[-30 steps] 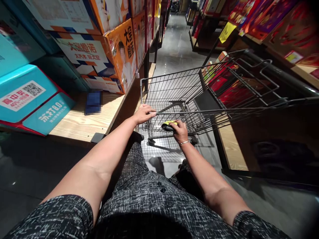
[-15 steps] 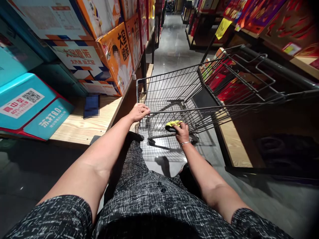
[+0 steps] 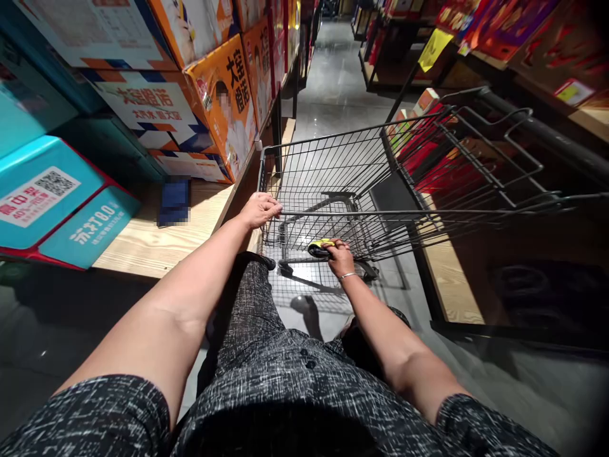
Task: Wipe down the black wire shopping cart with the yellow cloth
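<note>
A black wire shopping cart stands across the aisle in front of me. My left hand is closed over the top rim at its near left corner. Lower down, my right hand grips a folded yellow-and-black cloth against or close beside the near wire side; contact is hard to make out. Through the mesh I see the cart's lower frame and the floor. The palm side of my right hand is hidden.
On the left, a wooden shelf bears orange drink cartons, a turquoise box and a small dark blue item. At right, red packages sit on a rack with a wooden base board. A grey floor aisle runs ahead.
My right hand has moved a little left along the cart's side with the cloth. My left hand stays on the corner rim, slightly farther left. The cart's handle end appears farther right.
</note>
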Demonstrator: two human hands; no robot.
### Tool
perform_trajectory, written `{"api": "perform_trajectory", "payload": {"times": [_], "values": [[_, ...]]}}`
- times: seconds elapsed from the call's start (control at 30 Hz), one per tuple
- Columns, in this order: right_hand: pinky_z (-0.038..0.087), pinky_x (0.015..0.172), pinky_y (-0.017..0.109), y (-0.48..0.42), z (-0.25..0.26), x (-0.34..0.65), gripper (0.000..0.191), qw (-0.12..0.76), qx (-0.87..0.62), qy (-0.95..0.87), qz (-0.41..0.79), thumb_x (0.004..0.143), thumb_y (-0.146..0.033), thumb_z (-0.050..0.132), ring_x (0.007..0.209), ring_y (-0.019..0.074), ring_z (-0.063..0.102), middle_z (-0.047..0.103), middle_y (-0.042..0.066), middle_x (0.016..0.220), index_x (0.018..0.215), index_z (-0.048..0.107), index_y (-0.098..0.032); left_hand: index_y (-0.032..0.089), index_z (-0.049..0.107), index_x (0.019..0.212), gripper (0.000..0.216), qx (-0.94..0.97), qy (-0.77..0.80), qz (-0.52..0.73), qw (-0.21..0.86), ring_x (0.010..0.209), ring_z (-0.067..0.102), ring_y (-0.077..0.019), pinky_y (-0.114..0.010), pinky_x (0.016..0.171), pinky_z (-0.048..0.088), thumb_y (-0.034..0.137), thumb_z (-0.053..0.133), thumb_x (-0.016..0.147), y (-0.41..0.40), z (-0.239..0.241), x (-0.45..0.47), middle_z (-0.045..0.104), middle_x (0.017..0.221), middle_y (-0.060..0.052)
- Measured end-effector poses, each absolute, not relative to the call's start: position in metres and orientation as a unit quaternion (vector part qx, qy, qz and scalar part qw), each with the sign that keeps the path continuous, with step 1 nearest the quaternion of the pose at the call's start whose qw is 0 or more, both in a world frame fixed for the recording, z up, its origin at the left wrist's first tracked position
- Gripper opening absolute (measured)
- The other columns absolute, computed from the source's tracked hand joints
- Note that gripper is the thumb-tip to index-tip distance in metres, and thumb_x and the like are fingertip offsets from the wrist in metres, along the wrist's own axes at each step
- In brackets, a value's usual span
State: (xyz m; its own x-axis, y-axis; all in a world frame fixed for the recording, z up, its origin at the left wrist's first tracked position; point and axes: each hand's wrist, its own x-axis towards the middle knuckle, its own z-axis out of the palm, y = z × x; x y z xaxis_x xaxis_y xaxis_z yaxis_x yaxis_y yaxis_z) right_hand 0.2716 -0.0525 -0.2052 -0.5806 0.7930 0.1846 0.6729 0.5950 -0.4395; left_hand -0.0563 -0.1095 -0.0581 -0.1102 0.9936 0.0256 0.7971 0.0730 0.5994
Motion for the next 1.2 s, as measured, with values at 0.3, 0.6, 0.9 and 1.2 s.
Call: {"api": "perform_trajectory", "payload": {"times": [0.3,0.6,0.9,1.2], "values": [[0.049,0.103,0.043,-0.024,-0.097,0.316,0.038,0.409,-0.420,-0.810,0.010,0.091,-0.015,0.056,0.113,0.0255,0.055,0.060,0.008,0.126,0.118,0.077,-0.030,0.027,0.078,0.071,0.043,0.617,0.738,0.230,0.145,0.124,0.054,-0.0281,-0.051,0.118,0.026,0.062,0.062,0.090,-0.113,-0.046,-0.060,0.078,0.103,-0.002],[0.049,0.099,0.039,-0.033,-0.162,0.304,0.045,0.368,-0.435,-0.822,0.005,0.087,-0.007,0.055,0.113,0.0259,0.051,0.057,0.008,0.126,0.118,0.078,-0.031,0.031,0.053,0.152,0.062,0.690,0.689,0.169,0.144,0.139,0.051,-0.0250,-0.045,0.119,0.037,0.023,0.054,0.091,-0.109,-0.014,0.025,0.060,0.150,-0.003],[0.042,0.111,0.037,-0.057,-0.243,0.281,0.054,0.149,-0.463,-0.854,0.184,0.080,-0.001,0.051,0.118,0.0251,0.054,0.065,0.008,0.130,0.115,0.080,-0.030,0.027,0.056,0.143,0.056,0.697,0.691,0.099,0.163,0.137,0.046,-0.0326,-0.052,0.113,0.030,0.038,0.064,0.089,-0.099,-0.021,0.071,0.060,0.146,-0.007],[0.044,0.109,0.039,-0.047,-0.236,0.296,0.056,0.192,-0.479,-0.835,0.193,0.072,-0.001,0.051,0.124,0.0267,0.055,0.065,0.012,0.128,0.115,0.079,-0.023,0.030,0.060,0.133,0.045,0.677,0.701,0.122,0.186,0.136,0.045,-0.0312,-0.050,0.114,0.025,0.035,0.064,0.088,-0.098,-0.020,0.060,0.062,0.142,-0.005]]}}
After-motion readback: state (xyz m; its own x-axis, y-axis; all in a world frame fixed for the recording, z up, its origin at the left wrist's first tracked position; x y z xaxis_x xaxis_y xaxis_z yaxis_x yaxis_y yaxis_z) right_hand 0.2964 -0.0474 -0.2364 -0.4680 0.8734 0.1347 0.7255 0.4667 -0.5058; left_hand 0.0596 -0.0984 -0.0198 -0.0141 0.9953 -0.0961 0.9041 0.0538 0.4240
